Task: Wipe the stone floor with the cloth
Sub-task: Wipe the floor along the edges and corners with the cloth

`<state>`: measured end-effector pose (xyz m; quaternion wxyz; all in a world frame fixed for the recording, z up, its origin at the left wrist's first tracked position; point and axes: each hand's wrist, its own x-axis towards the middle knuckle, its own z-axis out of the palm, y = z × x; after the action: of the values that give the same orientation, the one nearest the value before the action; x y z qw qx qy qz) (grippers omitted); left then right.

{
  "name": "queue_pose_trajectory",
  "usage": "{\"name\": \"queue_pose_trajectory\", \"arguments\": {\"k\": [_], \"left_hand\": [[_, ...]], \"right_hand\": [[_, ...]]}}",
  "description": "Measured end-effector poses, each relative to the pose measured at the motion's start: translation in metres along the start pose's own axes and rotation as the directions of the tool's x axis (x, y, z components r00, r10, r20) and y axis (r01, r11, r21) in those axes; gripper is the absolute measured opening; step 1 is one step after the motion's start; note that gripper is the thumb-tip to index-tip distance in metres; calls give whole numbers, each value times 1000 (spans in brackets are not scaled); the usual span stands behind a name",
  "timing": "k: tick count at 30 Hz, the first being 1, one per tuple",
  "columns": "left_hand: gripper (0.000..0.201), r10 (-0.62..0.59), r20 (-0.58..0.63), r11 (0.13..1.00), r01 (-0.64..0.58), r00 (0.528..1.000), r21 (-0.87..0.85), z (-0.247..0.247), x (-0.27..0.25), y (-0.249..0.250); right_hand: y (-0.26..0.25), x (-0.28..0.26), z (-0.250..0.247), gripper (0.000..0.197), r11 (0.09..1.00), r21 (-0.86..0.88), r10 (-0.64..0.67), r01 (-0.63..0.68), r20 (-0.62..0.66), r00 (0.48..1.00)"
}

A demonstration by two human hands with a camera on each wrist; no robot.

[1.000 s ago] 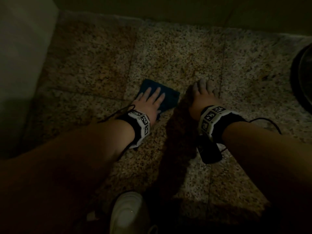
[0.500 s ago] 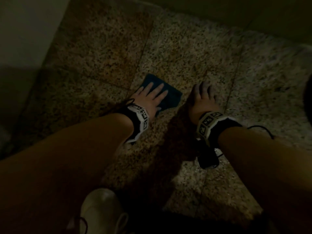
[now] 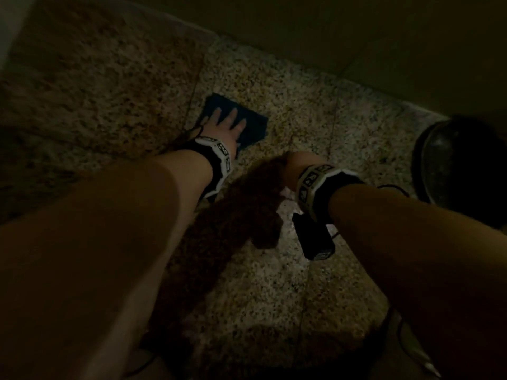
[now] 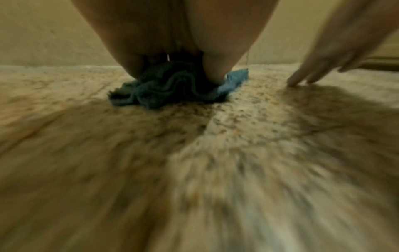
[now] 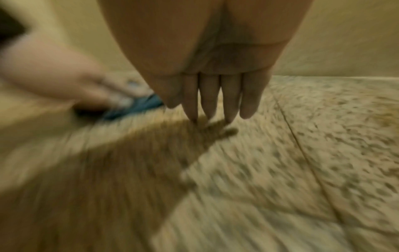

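Note:
A dark blue cloth (image 3: 248,124) lies on the speckled stone floor (image 3: 274,86), bunched under my palm in the left wrist view (image 4: 168,88). My left hand (image 3: 226,124) lies flat on it with straight fingers and presses it down. My right hand (image 3: 296,163) is beside it to the right, off the cloth. Its straight fingers (image 5: 215,102) point down and its fingertips touch the bare floor. From the right wrist view the cloth (image 5: 138,107) and left hand (image 5: 64,81) are blurred at the left.
A wall (image 3: 356,28) runs along the far edge of the floor, close behind the cloth. A dark round object (image 3: 461,165) stands at the right. Tile seams cross the floor. A cable and a black unit (image 3: 315,237) hang under my right wrist.
My left hand has pushed the cloth forward, toward the wall. My right hand has drawn back toward me and now sits behind the cloth. The head view has tilted.

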<state>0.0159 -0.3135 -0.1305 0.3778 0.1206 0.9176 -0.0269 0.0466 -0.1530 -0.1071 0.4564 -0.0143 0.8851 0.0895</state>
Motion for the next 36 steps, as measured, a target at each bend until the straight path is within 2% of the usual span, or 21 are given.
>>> {"name": "queue_pose_trajectory", "arguments": {"k": [3, 7, 9, 11, 14, 18, 23, 27, 31, 36], "left_hand": [[57, 40, -6, 999, -40, 999, -18, 17, -18, -12], [73, 95, 60, 995, -93, 994, -30, 48, -46, -29], [80, 98, 57, 995, -98, 994, -1, 54, -50, -45], [87, 110, 41, 993, -111, 993, 35, 56, -52, -55], [79, 109, -8, 994, -109, 994, 22, 58, -46, -61], [56, 109, -118, 992, -116, 987, -57, 64, -34, -65], [55, 30, -118, 990, -46, 993, -135, 36, -10, -69], [58, -21, -119, 986, 1, 993, -169, 18, 7, -70], [56, -33, -100, 985, 15, 994, -174, 12, 8, -69], [56, -21, -79, 989, 9, 997, -149, 18, -11, -67]], "right_hand": [[-11, -4, -15, 42, 997, 73, 16, -10, -78, 997], [-30, -1, -31, 51, 998, 39, 55, -52, -84, 995], [-46, 5, -34, 57, 994, 108, 0, 17, -156, 988], [-63, 8, -34, 61, 995, 77, -54, 69, -181, 982], [-77, 19, -30, 66, 995, 76, -48, 60, -151, 987], [-78, 29, -13, 56, 983, 177, -14, 35, -121, 993], [-69, 31, -15, 57, 961, 260, -71, 95, -99, 993], [-65, 40, -15, 69, 972, 209, -96, 109, -67, 993], [-70, 41, -11, 76, 988, 139, -63, 71, -62, 996], [-66, 40, -18, 71, 979, 179, -89, 94, -33, 995]]}}
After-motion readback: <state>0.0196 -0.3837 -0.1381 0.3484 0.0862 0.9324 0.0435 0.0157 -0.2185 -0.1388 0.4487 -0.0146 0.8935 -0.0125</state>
